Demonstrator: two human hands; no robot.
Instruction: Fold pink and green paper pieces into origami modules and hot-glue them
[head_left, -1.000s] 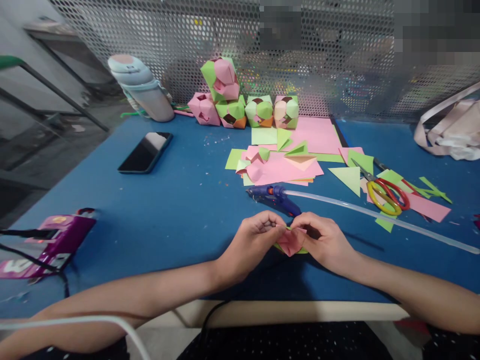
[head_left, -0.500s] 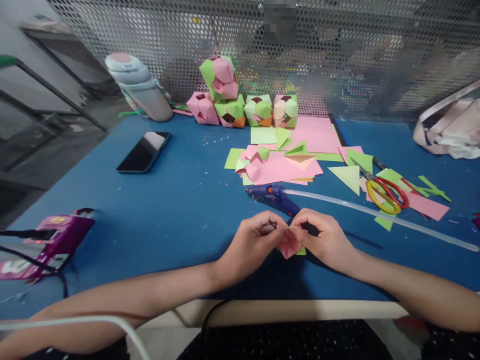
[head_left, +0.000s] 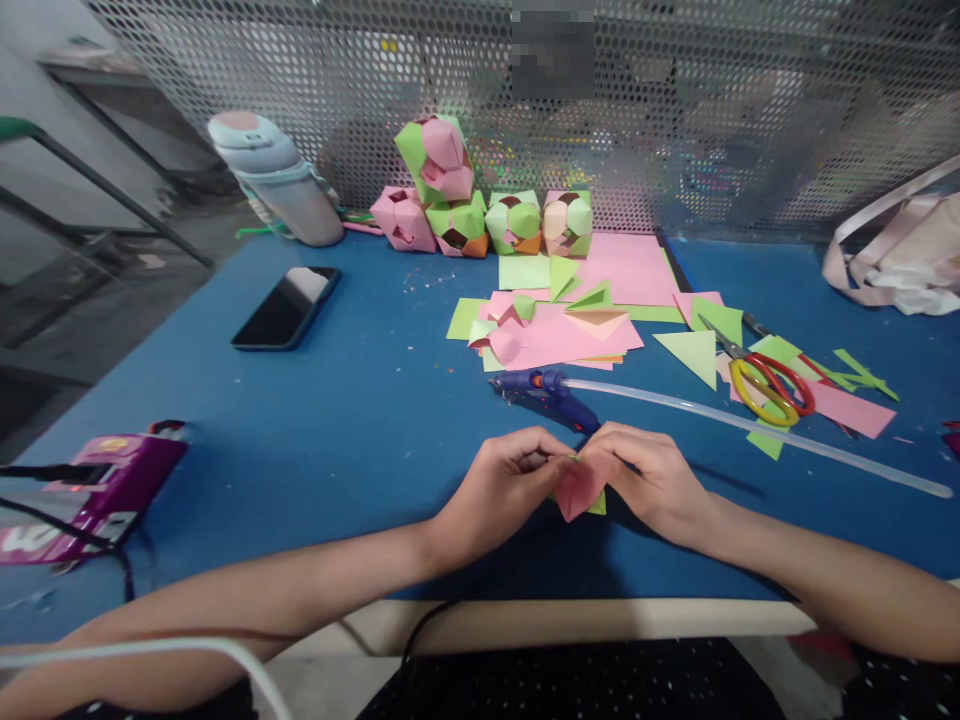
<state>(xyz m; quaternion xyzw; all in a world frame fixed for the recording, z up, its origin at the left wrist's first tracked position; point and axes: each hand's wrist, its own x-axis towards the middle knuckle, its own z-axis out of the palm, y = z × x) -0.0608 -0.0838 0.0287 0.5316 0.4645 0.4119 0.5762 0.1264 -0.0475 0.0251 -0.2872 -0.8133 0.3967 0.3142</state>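
Note:
Between my two hands, near the front of the blue table, is a folded paper piece (head_left: 574,494), pink with some green showing at its edges. My left hand (head_left: 517,478) pinches its left side between thumb and fingers. On the other side my right hand (head_left: 643,480) grips the piece, its fingers closed and partly hiding the paper. Just beyond the hands lies a blue glue gun (head_left: 544,386) with a long clear glue stick (head_left: 750,428) reaching out to the right.
Folded paper balls (head_left: 457,222) stand against the perforated metal panel (head_left: 360,60). Nearby are pink paper sheets (head_left: 555,335), scissors (head_left: 769,390) and paper scraps. Leftward are a phone (head_left: 286,308), a bottle (head_left: 281,185) and a purple power strip (head_left: 124,490) with black cords.
My right hand's fingers have shifted slightly on the folded paper, now closer together. My left hand keeps its pinch. The whole view has shifted a little.

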